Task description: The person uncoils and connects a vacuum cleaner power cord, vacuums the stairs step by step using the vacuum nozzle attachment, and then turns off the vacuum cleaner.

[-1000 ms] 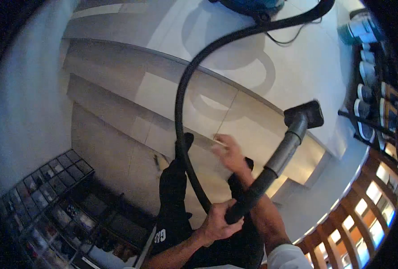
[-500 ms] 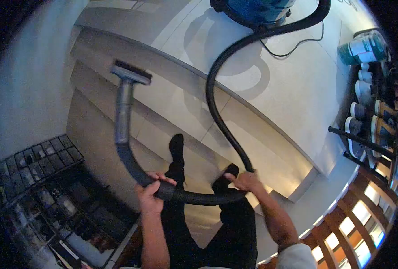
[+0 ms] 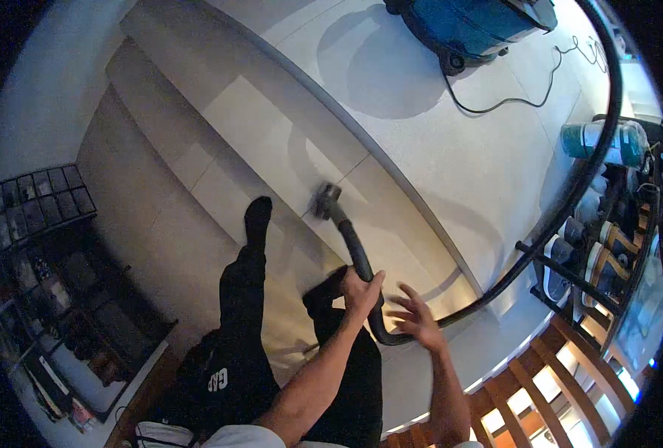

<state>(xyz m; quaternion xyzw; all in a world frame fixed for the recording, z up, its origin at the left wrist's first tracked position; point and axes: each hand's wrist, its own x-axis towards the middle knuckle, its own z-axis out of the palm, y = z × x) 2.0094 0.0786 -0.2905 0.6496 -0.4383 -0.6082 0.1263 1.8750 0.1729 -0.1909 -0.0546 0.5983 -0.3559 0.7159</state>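
Observation:
My left hand (image 3: 363, 293) is wrapped round the black curved handle (image 3: 355, 248) of a vacuum hose, in front of my knees. At the handle's far end the floor nozzle (image 3: 325, 200), a little blurred, is at a pale stair tread. My right hand (image 3: 416, 319) is just right of the handle, fingers spread, gripping nothing; the hose passes behind it. From there the black hose (image 3: 604, 142) loops out right and up past the shoe rack. The blue vacuum cleaner (image 3: 473, 30) stands on the upper landing, partly cut off by the view's top edge.
Tiled steps (image 3: 249, 112) lie under my black-socked feet. A thin cord (image 3: 507, 104) trails over the landing. Right are a shoe rack (image 3: 570, 276), a teal container (image 3: 604, 142) and wooden slats (image 3: 533, 373); left, a black wire rack (image 3: 36, 201).
The nozzle has swung right and down, nearer my legs. My left hand has moved right with the handle. My right hand has let go of the hose, which now loops farther right.

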